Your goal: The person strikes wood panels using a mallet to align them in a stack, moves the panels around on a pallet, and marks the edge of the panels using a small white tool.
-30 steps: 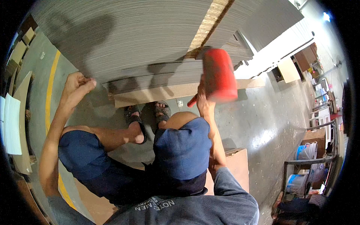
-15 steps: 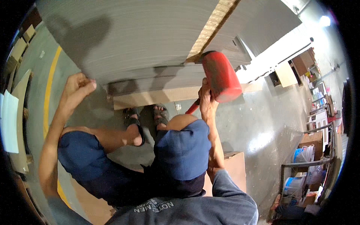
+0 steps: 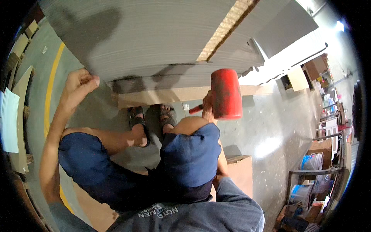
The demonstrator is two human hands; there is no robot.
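Note:
A mallet (image 3: 227, 94) with a red, scuffed head and a short red handle is in my right hand (image 3: 207, 108). My fingers wrap its handle just left of the head, in front of my right knee. My left hand (image 3: 80, 86) is curled closed by the lower left corner of a tall grey stack of thin sheets (image 3: 154, 34), with nothing visible in it. A light brown strip (image 3: 226, 31) runs slanting through the stack. A pale brown board (image 3: 154, 97) lies along its foot. The mallet head is apart from the stack.
I sit low, on or by cardboard (image 3: 241, 174), my sandalled feet close to the board. A yellow floor line (image 3: 50, 92) runs at left, beside leaning pale panels (image 3: 11, 120). At right stand a rack with buckets (image 3: 301, 193) and a cardboard box (image 3: 296, 79).
My right hand and the mallet have dropped lower, away from the stack, and the mallet head has turned more upright in view. My left hand has barely moved.

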